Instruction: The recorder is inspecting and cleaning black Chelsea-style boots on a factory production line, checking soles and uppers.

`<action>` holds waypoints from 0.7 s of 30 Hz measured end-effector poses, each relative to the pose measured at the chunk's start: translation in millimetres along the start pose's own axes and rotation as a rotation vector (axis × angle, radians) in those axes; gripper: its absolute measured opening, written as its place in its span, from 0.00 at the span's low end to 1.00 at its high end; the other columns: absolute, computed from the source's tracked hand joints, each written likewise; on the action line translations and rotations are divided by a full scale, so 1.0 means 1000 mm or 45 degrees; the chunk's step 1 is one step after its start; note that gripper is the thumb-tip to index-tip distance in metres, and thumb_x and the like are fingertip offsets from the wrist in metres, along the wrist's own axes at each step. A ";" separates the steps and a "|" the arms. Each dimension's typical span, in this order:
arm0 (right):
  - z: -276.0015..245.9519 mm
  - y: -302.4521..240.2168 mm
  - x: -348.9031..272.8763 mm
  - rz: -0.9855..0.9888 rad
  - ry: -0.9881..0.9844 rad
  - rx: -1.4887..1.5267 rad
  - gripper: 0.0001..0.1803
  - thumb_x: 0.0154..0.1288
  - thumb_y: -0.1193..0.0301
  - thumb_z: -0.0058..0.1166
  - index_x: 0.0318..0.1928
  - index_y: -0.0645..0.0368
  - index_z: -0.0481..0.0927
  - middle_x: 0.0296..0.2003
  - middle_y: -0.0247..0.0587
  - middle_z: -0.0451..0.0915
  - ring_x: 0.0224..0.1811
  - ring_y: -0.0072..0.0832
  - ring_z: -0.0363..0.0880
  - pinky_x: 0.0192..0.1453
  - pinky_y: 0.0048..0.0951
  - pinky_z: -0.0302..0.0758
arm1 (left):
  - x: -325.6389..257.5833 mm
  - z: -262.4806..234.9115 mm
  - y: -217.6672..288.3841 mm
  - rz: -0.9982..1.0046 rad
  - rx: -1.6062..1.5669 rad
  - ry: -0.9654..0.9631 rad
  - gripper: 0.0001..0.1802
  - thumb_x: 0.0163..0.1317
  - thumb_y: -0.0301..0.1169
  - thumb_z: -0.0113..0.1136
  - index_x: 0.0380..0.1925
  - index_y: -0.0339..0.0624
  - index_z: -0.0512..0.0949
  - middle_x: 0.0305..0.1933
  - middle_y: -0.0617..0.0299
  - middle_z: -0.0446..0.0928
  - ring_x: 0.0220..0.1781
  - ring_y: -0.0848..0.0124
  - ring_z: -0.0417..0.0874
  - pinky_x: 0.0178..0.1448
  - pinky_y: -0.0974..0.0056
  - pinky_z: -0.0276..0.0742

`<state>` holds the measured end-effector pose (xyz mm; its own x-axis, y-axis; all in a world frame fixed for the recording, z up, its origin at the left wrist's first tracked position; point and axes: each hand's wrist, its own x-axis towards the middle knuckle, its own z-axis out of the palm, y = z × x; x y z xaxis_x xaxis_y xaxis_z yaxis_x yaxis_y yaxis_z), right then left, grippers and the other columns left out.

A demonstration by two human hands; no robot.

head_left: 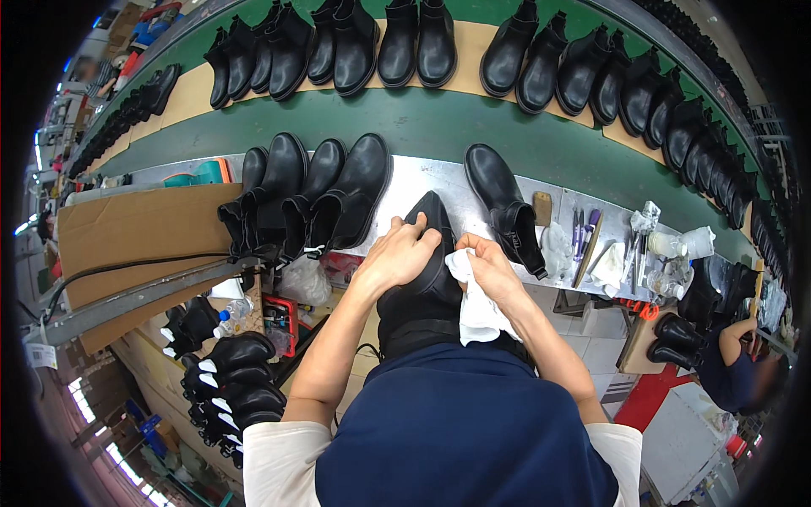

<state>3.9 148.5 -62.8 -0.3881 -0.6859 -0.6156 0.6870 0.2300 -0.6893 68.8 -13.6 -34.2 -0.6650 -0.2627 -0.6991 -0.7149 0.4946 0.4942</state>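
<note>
A black boot (433,275) lies lengthwise in front of my body, its toe pointing away over the edge of the metal bench (410,180). My left hand (400,252) grips it from the left, with the fingers bent over its upper. My right hand (492,272) pinches a bunched white cloth (480,317) against the boot's right side, and the rest of the cloth hangs down. Just right of that hand stands another black boot (494,182). Several more black boots (359,190) stand on the bench to the left.
Beyond the bench runs a green belt (439,118) with rows of black boots (418,42) on cardboard. Brushes, pens (583,237) and plastic bottles (667,245) lie at the right. A cardboard sheet (144,220) stands at left; another person (735,363) is at far right.
</note>
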 end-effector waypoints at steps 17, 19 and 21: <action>0.007 0.010 -0.015 -0.272 -0.057 -0.389 0.04 0.49 0.80 0.49 0.26 0.62 0.69 0.21 0.29 0.69 0.26 0.14 0.65 0.30 0.19 0.63 | -0.001 0.001 -0.004 0.025 -0.023 0.009 0.37 0.57 0.48 0.37 0.62 0.35 0.63 0.56 0.25 0.63 0.57 0.39 0.70 0.62 0.54 0.65; 0.003 0.008 -0.011 -0.103 -0.043 -0.023 0.03 0.50 0.79 0.50 0.26 0.61 0.69 0.21 0.28 0.69 0.25 0.14 0.64 0.29 0.19 0.62 | -0.001 0.001 -0.002 0.025 -0.024 0.018 0.37 0.57 0.49 0.37 0.62 0.35 0.63 0.55 0.25 0.64 0.57 0.39 0.70 0.62 0.54 0.65; 0.004 0.008 -0.014 -0.176 -0.054 -0.164 0.03 0.52 0.79 0.49 0.27 0.61 0.69 0.22 0.27 0.69 0.24 0.12 0.64 0.28 0.18 0.61 | -0.001 0.001 -0.001 0.018 -0.013 0.022 0.37 0.57 0.49 0.37 0.62 0.35 0.63 0.55 0.25 0.63 0.57 0.39 0.71 0.62 0.54 0.65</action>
<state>17.6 157.0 -58.3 -0.4453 -0.7451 -0.4966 0.5435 0.2158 -0.8112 70.0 -13.0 -34.7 -0.6788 -0.2697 -0.6830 -0.7074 0.4897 0.5097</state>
